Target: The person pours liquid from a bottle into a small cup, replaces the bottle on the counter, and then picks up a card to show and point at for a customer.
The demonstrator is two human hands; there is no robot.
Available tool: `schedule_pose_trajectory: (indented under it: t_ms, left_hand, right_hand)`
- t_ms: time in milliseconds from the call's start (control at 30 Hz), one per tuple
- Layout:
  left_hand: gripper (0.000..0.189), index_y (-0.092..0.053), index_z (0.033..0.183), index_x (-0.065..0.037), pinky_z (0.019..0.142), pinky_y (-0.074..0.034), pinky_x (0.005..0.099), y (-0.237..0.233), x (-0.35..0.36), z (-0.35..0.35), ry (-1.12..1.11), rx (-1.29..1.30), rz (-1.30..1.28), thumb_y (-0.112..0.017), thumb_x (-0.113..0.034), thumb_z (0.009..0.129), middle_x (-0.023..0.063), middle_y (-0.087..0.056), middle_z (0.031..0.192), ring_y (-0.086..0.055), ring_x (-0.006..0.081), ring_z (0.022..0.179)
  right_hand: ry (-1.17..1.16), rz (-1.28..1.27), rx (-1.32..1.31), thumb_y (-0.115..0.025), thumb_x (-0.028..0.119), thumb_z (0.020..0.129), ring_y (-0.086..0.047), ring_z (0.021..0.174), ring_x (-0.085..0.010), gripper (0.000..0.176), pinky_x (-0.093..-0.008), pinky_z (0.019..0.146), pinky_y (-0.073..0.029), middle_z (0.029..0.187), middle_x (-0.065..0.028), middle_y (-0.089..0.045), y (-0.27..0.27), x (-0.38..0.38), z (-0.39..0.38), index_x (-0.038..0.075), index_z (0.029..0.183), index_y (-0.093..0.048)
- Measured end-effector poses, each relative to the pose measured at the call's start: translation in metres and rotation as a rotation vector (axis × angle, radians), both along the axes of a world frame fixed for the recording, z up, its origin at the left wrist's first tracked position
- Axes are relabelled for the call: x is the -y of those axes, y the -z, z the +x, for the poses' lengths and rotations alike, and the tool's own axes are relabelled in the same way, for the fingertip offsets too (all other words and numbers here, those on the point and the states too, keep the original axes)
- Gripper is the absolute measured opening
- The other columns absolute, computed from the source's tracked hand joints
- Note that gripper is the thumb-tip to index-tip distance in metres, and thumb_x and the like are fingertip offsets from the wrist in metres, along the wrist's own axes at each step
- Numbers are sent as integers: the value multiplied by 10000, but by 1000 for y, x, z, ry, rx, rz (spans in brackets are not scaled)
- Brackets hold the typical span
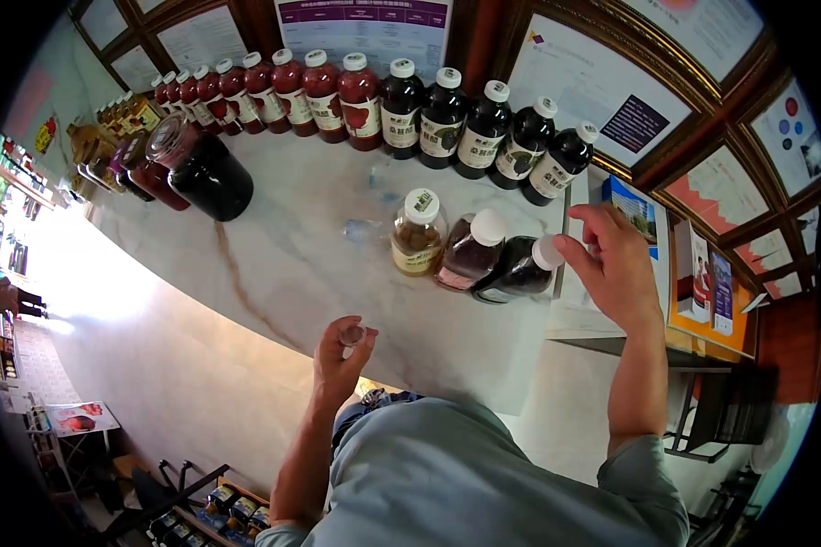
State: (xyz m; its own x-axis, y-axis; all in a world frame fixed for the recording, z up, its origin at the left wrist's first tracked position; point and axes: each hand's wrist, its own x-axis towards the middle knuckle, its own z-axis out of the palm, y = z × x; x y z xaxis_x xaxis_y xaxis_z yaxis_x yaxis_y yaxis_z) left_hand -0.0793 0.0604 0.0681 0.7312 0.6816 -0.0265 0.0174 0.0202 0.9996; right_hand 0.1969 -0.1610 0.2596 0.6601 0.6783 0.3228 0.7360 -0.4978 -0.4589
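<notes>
My left hand (342,351) is closed round a small clear cup (352,335) at the counter's front edge. On the right, my right hand (614,260) has its fingers bent beside the white cap of a dark bottle (517,271); thumb and forefinger are apart, and the fingertips lie at the cap's right side. Whether they touch it is hard to tell. Left of that bottle are a dark red bottle (470,253) with a white cap and a pale yellow bottle (419,237) with round pieces inside. All three stand close together on the marble counter (292,246).
Red bottles (359,105) and dark bottles (442,118) line the counter's back. Large dark jars (212,178) stand at the left, and small clear cups (363,231) lie mid-counter. Brochures (693,273) are at the right. Far left, a person (14,298) is visible.
</notes>
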Motion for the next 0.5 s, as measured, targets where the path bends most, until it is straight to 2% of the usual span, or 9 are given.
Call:
schedule_pose_trajectory:
  t_ms: [100,167,267,300,333,367,400,433,500]
  left_hand:
    - [296,-538,1134,-28,765,-503,279,-7,6,-6,-47,6,-65,-655,-6,863,32,-633,890,-633,122,862]
    - [299,-538,1149,-42,814,-494,288,3,6,-13,-28,-10,-60,-664,-40,878,26,-639,950,-626,134,930]
    - [305,-546,1146,-59,825,-502,280,21,-7,-31,-74,-12,189,-676,-39,870,34,-634,1024,-613,131,975]
    - [316,-553,1143,-77,804,-510,278,25,-6,-35,-70,-72,85,-682,-35,857,39,-623,1048,-607,124,952]
    - [305,-569,1134,-94,785,-501,269,24,0,-36,-73,-93,162,-676,-32,855,24,-619,1022,-591,117,921]
    - [285,-580,1117,-102,767,-486,264,40,0,-31,-83,2,195,-682,-57,854,16,-610,996,-568,105,885]
    - [245,-584,1091,-82,758,-475,269,28,11,-21,-58,-16,79,-674,-83,863,16,-607,974,-551,108,868]
    - [258,-563,1102,-64,758,-478,281,41,28,-11,-32,73,100,-665,-124,873,21,-613,969,-551,123,857]
    - [307,-502,1141,-43,758,-489,308,16,34,-15,-28,-83,142,-640,-152,889,73,-614,954,-563,180,837]
  right_hand:
    - [-29,-88,0,-698,337,845,-589,676,-296,384,-404,600,-452,839,-139,-598,2,-3,1,22,1045,-608]
    - [9,-94,-48,-699,317,844,-587,702,-313,375,-406,616,-453,848,-150,-601,2,-4,-4,17,1049,-611]
    - [-77,25,2,-701,283,841,-581,760,-331,370,-408,658,-453,874,-171,-602,17,-23,-10,-5,1056,-612]
    - [-70,-50,-54,-694,265,848,-578,786,-322,373,-406,683,-452,905,-187,-601,18,-24,-12,-28,1060,-605]
    - [-81,3,38,-671,231,870,-566,753,-306,339,-405,680,-450,890,-183,-598,41,-15,-5,-44,1055,-601]
    - [-144,60,-74,-621,183,906,-578,882,-283,357,-372,716,-476,992,-175,-573,73,-6,15,-51,1169,-561]
    - [-147,-72,-94,-607,173,912,-586,910,-279,396,-365,736,-485,1021,-184,-571,75,9,27,-69,1216,-528]
    - [-5,-35,185,-632,225,898,-607,762,-263,286,-355,650,-493,870,-157,-596,106,29,46,-46,984,-599]
    - [-16,-309,183,-596,366,911,-624,849,-346,403,-409,738,-501,980,-189,-639,37,9,-5,2,1083,-608]
